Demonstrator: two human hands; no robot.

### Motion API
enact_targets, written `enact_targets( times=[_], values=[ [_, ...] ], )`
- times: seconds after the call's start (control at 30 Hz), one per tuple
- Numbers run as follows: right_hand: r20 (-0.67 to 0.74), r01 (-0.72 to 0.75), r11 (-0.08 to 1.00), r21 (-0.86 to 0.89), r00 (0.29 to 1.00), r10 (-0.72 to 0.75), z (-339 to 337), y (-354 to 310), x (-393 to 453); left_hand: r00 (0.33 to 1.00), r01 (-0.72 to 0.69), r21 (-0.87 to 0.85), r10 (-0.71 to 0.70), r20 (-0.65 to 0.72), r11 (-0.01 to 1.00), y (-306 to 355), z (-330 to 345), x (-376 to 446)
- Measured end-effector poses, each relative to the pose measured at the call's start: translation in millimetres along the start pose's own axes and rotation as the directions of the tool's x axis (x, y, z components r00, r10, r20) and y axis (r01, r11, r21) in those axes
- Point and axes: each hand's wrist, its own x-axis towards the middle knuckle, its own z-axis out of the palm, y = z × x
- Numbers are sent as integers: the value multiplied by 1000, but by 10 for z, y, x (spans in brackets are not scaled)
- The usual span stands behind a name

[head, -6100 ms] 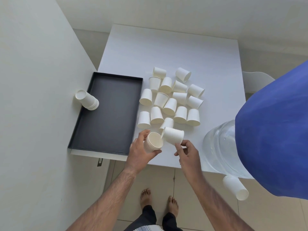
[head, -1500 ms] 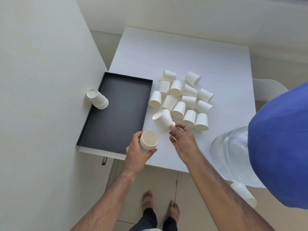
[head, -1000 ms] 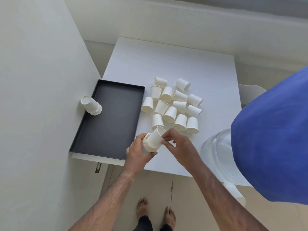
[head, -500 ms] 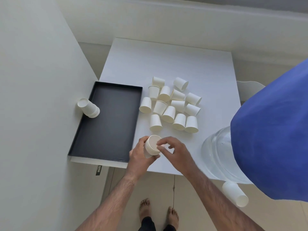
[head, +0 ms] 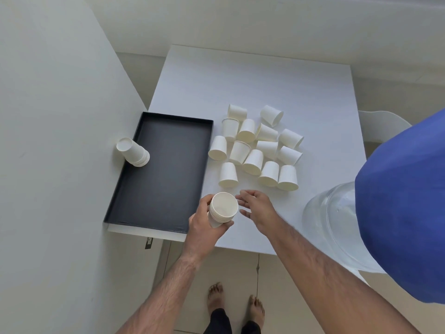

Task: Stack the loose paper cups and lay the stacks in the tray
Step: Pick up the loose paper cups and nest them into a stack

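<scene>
White table point(head: 252, 83), cup stack point(head: 222, 209) in L grip point(head: 204, 225)

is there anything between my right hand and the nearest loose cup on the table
Nothing visible. The right hand is open just short of the nearest loose cup, with only bare table between them. The left hand holds its stack off to the side.

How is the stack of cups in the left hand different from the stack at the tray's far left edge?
The held stack is gripped by the left hand, its open mouth facing the camera; the tray stack lies tilted on the tray's left rim, untouched, closed base showing. Both are nested white paper cups.
</scene>
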Motion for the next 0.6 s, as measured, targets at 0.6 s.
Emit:
enact_targets(
  times=[0.6],
  values=[
    [-110, -300, 930, 213, 938, 328, 663, -247, 549, 996, 85, 39, -84, -39, 996, -214, -144, -76]
  ],
)
